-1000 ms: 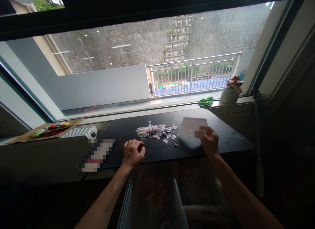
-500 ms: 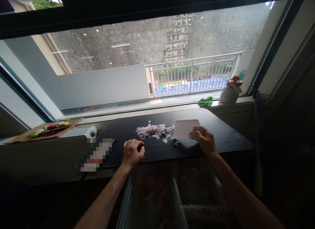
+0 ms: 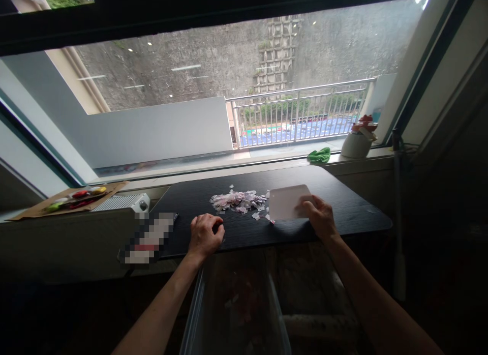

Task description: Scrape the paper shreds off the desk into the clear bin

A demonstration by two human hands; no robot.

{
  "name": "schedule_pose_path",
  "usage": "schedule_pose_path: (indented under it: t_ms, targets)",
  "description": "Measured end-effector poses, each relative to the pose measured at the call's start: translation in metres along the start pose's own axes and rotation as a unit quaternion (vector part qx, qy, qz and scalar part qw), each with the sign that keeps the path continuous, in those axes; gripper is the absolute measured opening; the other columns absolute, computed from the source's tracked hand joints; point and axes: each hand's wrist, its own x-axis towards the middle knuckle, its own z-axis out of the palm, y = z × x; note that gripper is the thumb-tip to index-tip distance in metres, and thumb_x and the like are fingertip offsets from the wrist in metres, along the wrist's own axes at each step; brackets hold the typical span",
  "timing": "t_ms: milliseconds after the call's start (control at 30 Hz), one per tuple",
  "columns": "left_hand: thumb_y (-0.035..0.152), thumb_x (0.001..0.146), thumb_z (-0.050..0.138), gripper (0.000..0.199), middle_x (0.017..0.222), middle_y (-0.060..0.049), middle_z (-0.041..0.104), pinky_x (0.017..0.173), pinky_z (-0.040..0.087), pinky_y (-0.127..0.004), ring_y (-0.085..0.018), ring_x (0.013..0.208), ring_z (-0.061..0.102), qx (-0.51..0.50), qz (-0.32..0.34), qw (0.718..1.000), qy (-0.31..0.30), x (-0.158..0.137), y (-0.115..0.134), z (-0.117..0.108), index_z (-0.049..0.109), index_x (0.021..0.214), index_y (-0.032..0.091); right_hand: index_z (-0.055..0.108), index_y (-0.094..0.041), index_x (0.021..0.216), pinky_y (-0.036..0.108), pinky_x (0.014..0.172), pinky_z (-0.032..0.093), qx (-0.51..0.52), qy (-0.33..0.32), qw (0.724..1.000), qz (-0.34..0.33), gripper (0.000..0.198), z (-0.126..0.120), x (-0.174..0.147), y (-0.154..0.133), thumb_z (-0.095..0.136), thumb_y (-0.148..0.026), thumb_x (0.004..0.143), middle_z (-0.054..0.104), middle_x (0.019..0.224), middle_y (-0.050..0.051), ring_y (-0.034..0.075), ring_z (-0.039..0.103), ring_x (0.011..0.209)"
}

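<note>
My right hand (image 3: 322, 217) grips the right end of a thin white plastic scraper (image 3: 285, 202), a flat card with rounded corners, tilted above the dark table (image 3: 351, 207). Just left of its edge lies a loose heap of small paper scraps (image 3: 240, 200), pale with pinkish tints. A few scraps lie apart, close to the scraper's lower left corner. At the table's front edge, my left hand (image 3: 206, 235) rests with its fingers curled in and a gap by the thumb. Nothing shows in it, though the palm is hidden.
Below the table's front edge stands a clear plastic bin (image 3: 280, 304) with some scraps inside. A blurred-out phone-like object (image 3: 150, 240) lies at the table's left. On the sill are a green cloth (image 3: 319, 155) and a spray bottle (image 3: 356, 141). Cardboard (image 3: 34, 207) carries colourful items.
The scraper has shifted slightly, its lower edge now nearer the loose scraps by its corner. My left hand stays in place. The view has tilted a little.
</note>
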Motion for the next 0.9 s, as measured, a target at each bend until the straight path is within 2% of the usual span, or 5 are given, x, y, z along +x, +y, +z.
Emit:
schedule_pose_path:
  t_ms: [133, 467, 567, 733, 900]
  targets:
    - [0.027, 0.076, 0.053, 0.014, 0.086, -0.004, 0.068, 0.100, 0.036, -0.045, -0.024, 0.093, 0.060, 0.001, -0.001, 1.000, 0.000, 0.000, 0.001, 0.000, 0.066, 0.080, 0.023, 0.066, -0.019, 0.074, 0.026, 0.052, 0.051, 0.032, 0.005, 0.999, 0.008, 0.016, 0.000, 0.001, 0.003, 0.057, -0.026, 0.064, 0.067, 0.061, -0.001, 0.015, 0.062, 0.055]
    - [0.026, 0.075, 0.053, 0.015, 0.086, -0.004, 0.067, 0.101, 0.036, -0.045, -0.025, 0.093, 0.060, 0.001, -0.004, 1.000, -0.004, 0.000, 0.002, -0.001, 0.066, 0.080, 0.023, 0.064, -0.019, 0.067, 0.024, 0.046, 0.048, 0.021, 0.013, 1.000, 0.010, 0.013, -0.001, -0.003, -0.006, 0.056, -0.028, 0.062, 0.065, 0.056, -0.001, 0.014, 0.058, 0.049]
    - [0.026, 0.075, 0.053, 0.015, 0.085, -0.004, 0.067, 0.101, 0.036, -0.046, -0.025, 0.093, 0.060, 0.002, -0.004, 1.000, -0.002, -0.001, 0.002, -0.001, 0.066, 0.080, 0.023, 0.066, -0.019, 0.068, 0.024, 0.046, 0.047, -0.005, -0.004, 1.000, 0.018, 0.014, -0.010, -0.003, -0.005, 0.057, -0.028, 0.062, 0.065, 0.055, -0.002, 0.014, 0.059, 0.049]
    - [0.026, 0.076, 0.053, 0.015, 0.086, -0.004, 0.068, 0.099, 0.037, -0.046, -0.024, 0.093, 0.059, 0.005, 0.007, 1.000, -0.004, -0.001, 0.002, -0.001, 0.067, 0.080, 0.022, 0.068, -0.018, 0.073, 0.023, 0.048, 0.049, 0.005, 0.031, 0.999, 0.032, 0.016, -0.033, 0.003, -0.001, 0.060, -0.028, 0.063, 0.068, 0.059, -0.001, 0.014, 0.061, 0.051]
    - [0.026, 0.076, 0.053, 0.015, 0.086, -0.005, 0.068, 0.099, 0.037, -0.047, -0.025, 0.094, 0.060, 0.004, 0.005, 1.000, -0.002, -0.001, 0.002, 0.000, 0.067, 0.081, 0.022, 0.069, -0.018, 0.080, 0.024, 0.056, 0.054, -0.047, -0.039, 0.997, 0.046, 0.019, -0.036, 0.012, -0.009, 0.065, -0.026, 0.062, 0.073, 0.070, 0.001, 0.016, 0.067, 0.062]
